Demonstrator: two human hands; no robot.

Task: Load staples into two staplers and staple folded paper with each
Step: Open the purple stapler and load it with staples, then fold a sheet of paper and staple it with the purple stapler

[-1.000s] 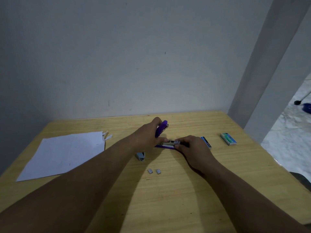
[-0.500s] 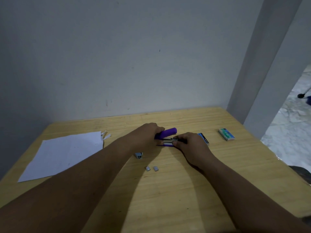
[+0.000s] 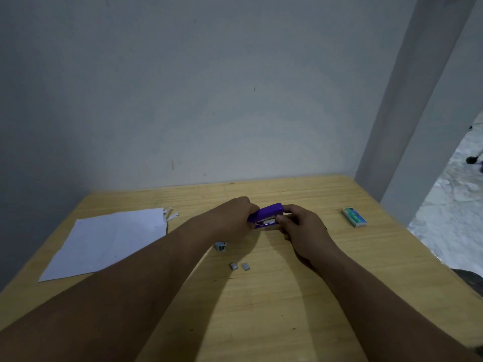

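the purple stapler (image 3: 269, 215), at mid-counter (image 3: 261, 309), has its top swung nearly closed since a second ago. left hand (image 3: 235, 218) grips its rear, right hand (image 3: 300, 226) pinches its front. the blue box seen earlier is now hidden behind the right hand.

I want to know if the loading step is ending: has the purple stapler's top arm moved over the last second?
Yes. The purple stapler top arm, raised a second ago, has swung down toward its base on the table.

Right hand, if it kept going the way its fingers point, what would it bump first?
The purple stapler. The right hand points left and slightly away, its fingertips already at the stapler's front end; the left hand comes next.
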